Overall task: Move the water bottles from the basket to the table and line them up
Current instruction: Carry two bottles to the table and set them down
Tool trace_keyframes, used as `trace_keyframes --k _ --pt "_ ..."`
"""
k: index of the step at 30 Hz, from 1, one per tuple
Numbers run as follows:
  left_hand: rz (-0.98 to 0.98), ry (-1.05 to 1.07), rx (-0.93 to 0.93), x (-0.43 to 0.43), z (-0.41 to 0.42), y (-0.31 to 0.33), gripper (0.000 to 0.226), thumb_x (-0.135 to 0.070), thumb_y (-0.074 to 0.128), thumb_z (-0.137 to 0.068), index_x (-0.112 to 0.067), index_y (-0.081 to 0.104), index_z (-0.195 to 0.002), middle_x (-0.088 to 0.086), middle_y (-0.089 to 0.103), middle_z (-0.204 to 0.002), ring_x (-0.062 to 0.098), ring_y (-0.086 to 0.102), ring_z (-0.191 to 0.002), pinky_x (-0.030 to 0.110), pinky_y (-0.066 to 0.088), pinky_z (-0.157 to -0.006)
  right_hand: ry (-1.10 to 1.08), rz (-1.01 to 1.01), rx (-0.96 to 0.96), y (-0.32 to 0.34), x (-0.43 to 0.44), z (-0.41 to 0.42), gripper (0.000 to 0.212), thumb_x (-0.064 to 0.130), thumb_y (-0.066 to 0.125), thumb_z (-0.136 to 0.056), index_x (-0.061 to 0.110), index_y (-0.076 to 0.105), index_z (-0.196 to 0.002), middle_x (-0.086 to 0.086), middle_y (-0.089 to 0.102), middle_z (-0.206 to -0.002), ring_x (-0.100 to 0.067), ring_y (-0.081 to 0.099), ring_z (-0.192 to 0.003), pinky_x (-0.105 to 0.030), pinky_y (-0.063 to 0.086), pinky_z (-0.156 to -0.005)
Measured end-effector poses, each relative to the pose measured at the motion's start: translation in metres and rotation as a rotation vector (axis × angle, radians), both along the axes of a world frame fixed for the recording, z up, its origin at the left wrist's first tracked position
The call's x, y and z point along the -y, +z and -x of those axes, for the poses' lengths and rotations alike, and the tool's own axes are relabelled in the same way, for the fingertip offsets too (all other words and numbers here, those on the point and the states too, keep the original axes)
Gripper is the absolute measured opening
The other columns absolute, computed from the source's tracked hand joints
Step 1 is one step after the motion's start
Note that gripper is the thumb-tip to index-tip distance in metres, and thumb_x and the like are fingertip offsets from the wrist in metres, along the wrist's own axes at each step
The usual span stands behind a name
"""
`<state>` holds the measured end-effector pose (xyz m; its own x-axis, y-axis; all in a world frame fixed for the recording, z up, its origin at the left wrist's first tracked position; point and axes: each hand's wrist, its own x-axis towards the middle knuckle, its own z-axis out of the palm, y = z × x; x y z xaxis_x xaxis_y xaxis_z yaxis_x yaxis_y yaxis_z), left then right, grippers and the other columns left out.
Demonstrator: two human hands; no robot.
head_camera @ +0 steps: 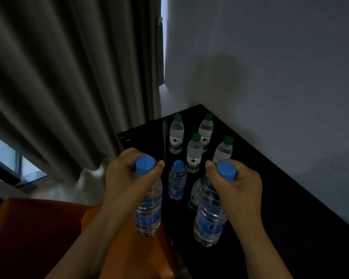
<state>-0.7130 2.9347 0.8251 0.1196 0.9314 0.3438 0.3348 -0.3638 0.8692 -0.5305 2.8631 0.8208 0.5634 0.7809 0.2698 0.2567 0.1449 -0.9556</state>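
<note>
Both hands grip blue-capped bottles by the neck: the left hand (129,174) carries one bottle (148,206) above the orange seat (38,234), short of the black surface (270,228); the right hand (236,184) holds another bottle (210,216) over that surface. 6 bottles already stand there, 5 green-capped (194,153) and 1 blue-capped (177,181), loosely clustered, so lining up appears unfinished. No basket is visible.

Two blue-capped bottles (148,206) held upright; six standing.
</note>
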Motion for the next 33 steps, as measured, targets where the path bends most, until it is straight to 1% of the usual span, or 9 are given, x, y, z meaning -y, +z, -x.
trace_keyframes --k 7,12,15,17,21,23,26,30,33 --pt "0.057 0.035 -0.056 -0.046 -0.020 -0.040 0.018 -0.018 0.076 -0.074 -0.014 0.061 -0.067 -0.004 0.057 -0.070 0.000 0.057 -0.067 0.007 0.043 -0.061 -0.069 0.101 -0.044 -0.024 -0.021 -0.034 0.029 0.020 0.075 -0.078 0.001 0.061 -0.063 0.005 0.058 -0.052 0.003 0.049 -0.046 -0.009 0.041 -0.046" --pt "0.083 0.020 -0.130 -0.087 -0.028 -0.065 0.017 -0.019 0.074 -0.078 -0.010 0.063 -0.069 0.007 0.061 -0.077 0.017 0.060 -0.074 0.027 0.048 -0.067 -0.121 0.121 -0.066 -0.030 -0.028 -0.044 0.032 0.017 0.075 -0.078 -0.006 0.058 -0.065 -0.008 0.057 -0.055 -0.002 0.050 -0.049 -0.011 0.043 -0.048" --pt "0.079 0.012 -0.156 -0.109 -0.034 -0.081 0.015 -0.021 0.074 -0.078 -0.011 0.065 -0.071 0.005 0.063 -0.082 0.014 0.060 -0.078 0.021 0.047 -0.070 -0.149 0.124 -0.063 -0.035 -0.032 -0.049 0.032 0.014 0.075 -0.079 -0.008 0.056 -0.066 -0.010 0.054 -0.054 -0.004 0.049 -0.052 -0.014 0.043 -0.050" --pt "0.103 0.010 -0.141 -0.123 -0.038 -0.091 0.015 -0.021 0.075 -0.078 -0.012 0.066 -0.072 0.005 0.064 -0.084 0.015 0.062 -0.080 0.024 0.049 -0.072 -0.161 0.131 -0.043 -0.038 -0.033 -0.050 0.030 0.013 0.074 -0.080 -0.007 0.057 -0.065 -0.016 0.056 -0.059 -0.004 0.050 -0.052 -0.015 0.043 -0.051" --pt "0.210 -0.002 -0.088 -0.152 -0.053 -0.105 0.016 -0.020 0.075 -0.079 -0.006 0.067 -0.075 0.013 0.066 -0.088 0.025 0.064 -0.083 0.041 0.053 -0.076 -0.173 0.161 -0.031 -0.045 -0.035 -0.052 0.026 0.014 0.072 -0.081 0.001 0.059 -0.063 -0.009 0.058 -0.057 -0.002 0.051 -0.050 -0.014 0.043 -0.048" --pt "0.214 -0.005 -0.106 -0.163 -0.063 -0.113 0.015 -0.018 0.074 -0.078 -0.005 0.068 -0.078 0.014 0.067 -0.091 0.026 0.064 -0.086 0.038 0.052 -0.077 -0.178 0.178 -0.022 -0.049 -0.035 -0.053 0.025 0.015 0.071 -0.082 0.005 0.059 -0.063 -0.007 0.059 -0.058 -0.002 0.051 -0.049 -0.015 0.044 -0.047" --pt "0.211 -0.037 -0.122 -0.175 -0.076 -0.122 0.016 -0.017 0.075 -0.078 -0.003 0.068 -0.079 0.013 0.068 -0.091 0.023 0.063 -0.087 0.025 0.045 -0.074 -0.209 0.198 -0.030 -0.057 -0.037 -0.056 0.025 0.016 0.071 -0.082 0.007 0.059 -0.062 -0.008 0.059 -0.059 0.000 0.051 -0.049 -0.014 0.043 -0.046" --pt "0.227 -0.043 -0.122 -0.184 -0.092 -0.132 0.018 -0.018 0.075 -0.078 -0.001 0.069 -0.080 0.008 0.068 -0.086 0.017 0.061 -0.081 0.026 0.047 -0.074 -0.280 0.240 -0.025 -0.068 -0.040 -0.060 0.024 0.019 0.073 -0.080 0.011 0.060 -0.062 -0.005 0.061 -0.059 -0.001 0.052 -0.048 -0.014 0.044 -0.046" --pt "0.273 -0.033 -0.079 -0.182 -0.099 -0.139 0.018 -0.016 0.075 -0.078 -0.001 0.070 -0.087 0.002 0.064 -0.082 0.010 0.057 -0.077 0.015 0.047 -0.072 -0.301 0.251 -0.009 -0.076 -0.041 -0.063 0.024 0.020 0.073 -0.080 0.012 0.060 -0.062 -0.005 0.061 -0.059 -0.002 0.054 -0.049 -0.015 0.045 -0.046"
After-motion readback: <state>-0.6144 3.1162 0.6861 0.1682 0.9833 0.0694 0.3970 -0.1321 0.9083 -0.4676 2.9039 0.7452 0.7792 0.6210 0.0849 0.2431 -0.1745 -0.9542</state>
